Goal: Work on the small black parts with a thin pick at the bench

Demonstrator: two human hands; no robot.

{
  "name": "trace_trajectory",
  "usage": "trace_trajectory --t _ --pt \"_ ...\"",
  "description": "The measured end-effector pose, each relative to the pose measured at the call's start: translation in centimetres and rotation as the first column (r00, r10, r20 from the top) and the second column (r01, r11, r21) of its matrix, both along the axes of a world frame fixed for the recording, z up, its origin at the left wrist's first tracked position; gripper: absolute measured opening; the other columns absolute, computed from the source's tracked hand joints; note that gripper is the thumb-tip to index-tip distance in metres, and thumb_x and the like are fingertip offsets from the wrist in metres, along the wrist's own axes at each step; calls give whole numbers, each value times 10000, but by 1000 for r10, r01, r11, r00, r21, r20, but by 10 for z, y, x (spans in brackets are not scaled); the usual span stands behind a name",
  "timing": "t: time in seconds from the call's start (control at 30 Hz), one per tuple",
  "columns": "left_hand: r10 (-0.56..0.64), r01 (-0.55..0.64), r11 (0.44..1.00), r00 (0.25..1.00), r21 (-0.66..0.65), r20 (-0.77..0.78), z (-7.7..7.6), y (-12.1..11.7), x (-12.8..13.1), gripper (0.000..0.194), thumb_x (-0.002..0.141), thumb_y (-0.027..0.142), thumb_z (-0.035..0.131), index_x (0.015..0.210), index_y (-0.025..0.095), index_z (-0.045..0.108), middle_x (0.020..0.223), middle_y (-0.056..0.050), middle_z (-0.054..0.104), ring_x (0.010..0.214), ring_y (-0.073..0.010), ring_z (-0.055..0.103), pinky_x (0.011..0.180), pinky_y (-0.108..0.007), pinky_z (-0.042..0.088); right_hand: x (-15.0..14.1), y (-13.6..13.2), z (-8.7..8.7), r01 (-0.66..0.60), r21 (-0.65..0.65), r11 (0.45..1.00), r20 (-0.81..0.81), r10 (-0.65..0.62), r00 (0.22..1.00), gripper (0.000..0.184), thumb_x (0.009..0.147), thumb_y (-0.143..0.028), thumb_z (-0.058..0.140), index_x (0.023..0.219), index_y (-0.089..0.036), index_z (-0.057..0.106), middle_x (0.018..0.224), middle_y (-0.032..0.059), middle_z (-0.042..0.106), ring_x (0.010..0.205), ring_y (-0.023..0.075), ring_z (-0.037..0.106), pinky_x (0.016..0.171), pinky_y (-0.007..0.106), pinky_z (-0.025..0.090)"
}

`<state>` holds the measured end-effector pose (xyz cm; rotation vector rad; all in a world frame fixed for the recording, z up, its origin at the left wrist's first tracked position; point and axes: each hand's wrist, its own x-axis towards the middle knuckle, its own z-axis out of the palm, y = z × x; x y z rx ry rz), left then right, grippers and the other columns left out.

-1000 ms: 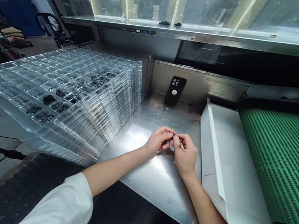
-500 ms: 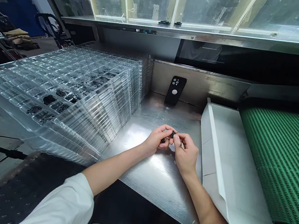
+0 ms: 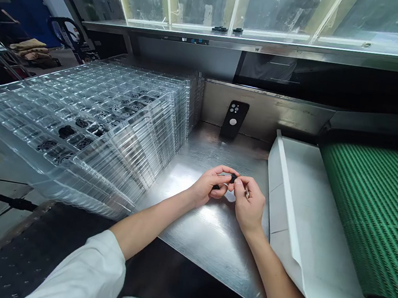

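Both my hands are raised a little above the steel table [image 3: 201, 238], close together. My left hand [image 3: 211, 186] pinches a small black round part [image 3: 233, 178] between thumb and fingers, and its fingers hide part of it. My right hand [image 3: 249, 207] is at the part's right side, with its fingertips against it. A small metal-tipped tool [image 3: 246, 193] shows between those fingers, mostly hidden. Left of my hands stands a tall stack of transparent plastic blister trays [image 3: 129, 159], with several black round parts [image 3: 67, 132] in their cells.
A black phone [image 3: 233, 119] leans upright against the steel back panel [image 3: 277, 115]. On the right, a white sloped board [image 3: 307, 223] borders a green ribbed conveyor belt [image 3: 378, 218]. A glass-fronted shelf [image 3: 236, 38] runs overhead.
The metal tip in my right hand has shifted slightly right, and my fingers have closed in around the black part. The tray stack has not moved.
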<state>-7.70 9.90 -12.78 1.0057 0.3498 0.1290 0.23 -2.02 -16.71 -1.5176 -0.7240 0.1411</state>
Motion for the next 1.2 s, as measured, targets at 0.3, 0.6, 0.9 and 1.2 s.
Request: trace_trajectory --t 0.3,0.6,0.9,1.2 --pt "93 -93 995 995 17 38 -3 1 1 430 778 405 784 1089 164 610 663 40 601 372 -12 259 411 -198 114 1 2 -3 -23 7 1000 6 23 1000 301 994 -500 613 919 -213 664 846 32 704 803 204 649 755 314 503" --pt "142 -143 990 988 11 54 -5 1 1 403 788 395 781 1074 160 623 659 49 576 378 -13 271 421 -204 112 1 4 -6 -59 36 998 9 58 998 332 963 -550 651 978 -219 673 922 54 674 824 221 620 723 340 487" --pt "147 -147 989 989 -13 21 -3 1 0 347 811 364 760 1049 164 606 684 40 574 392 -11 272 425 -189 117 2 4 -12 -63 -46 997 -58 60 997 473 1036 -632 511 870 -212 651 679 -10 557 621 174 499 604 295 401" --pt "189 -189 982 982 10 2 -3 1 0 346 825 373 749 1054 173 585 711 26 603 400 -11 276 437 -193 110 3 1 -10 21 -42 999 -22 -22 1000 562 1073 -680 364 1035 -213 675 861 38 617 725 197 561 645 305 439"
